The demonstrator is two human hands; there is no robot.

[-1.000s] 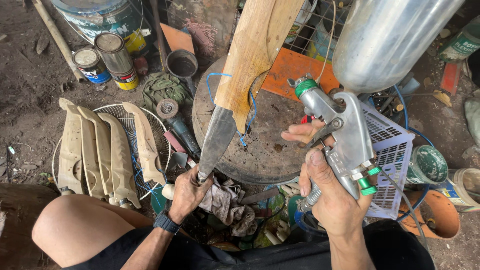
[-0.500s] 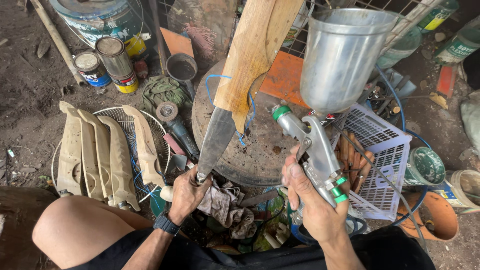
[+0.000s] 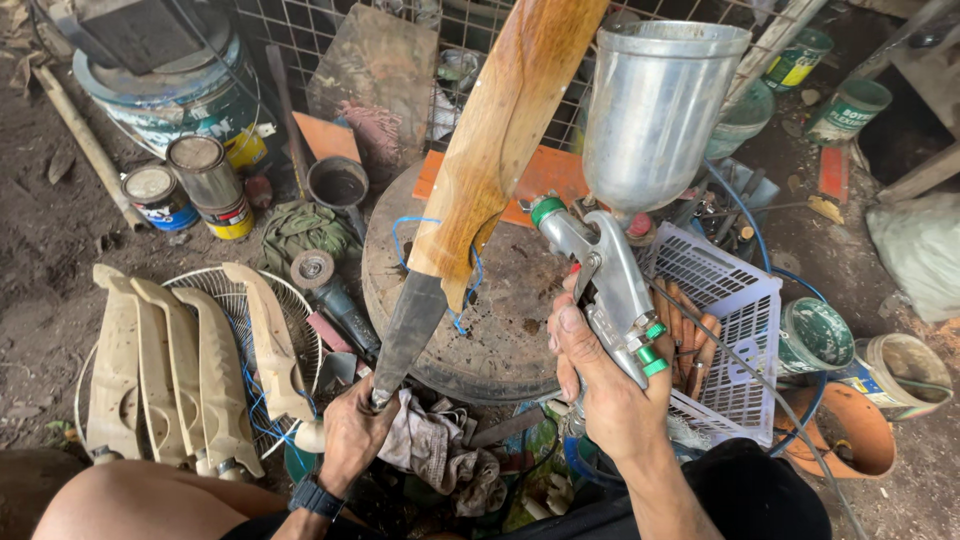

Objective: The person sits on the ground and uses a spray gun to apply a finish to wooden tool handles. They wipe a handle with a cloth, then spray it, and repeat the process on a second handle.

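Fingers of the right hand (image 3: 600, 385) wrapped the spray gun (image 3: 610, 290), nozzle facing left toward the wooden handle (image 3: 500, 150). Its long axis ran up and away from the left hand (image 3: 352, 435), which gripped the blade (image 3: 408, 335) low.

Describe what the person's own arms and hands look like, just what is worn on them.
Both forearms are bare, with no sleeves in view, and neither hand wears a glove. The left hand has a dark wristwatch with a black strap around its wrist. The right hand has nothing on its wrist, and no rings show on either hand from this view.
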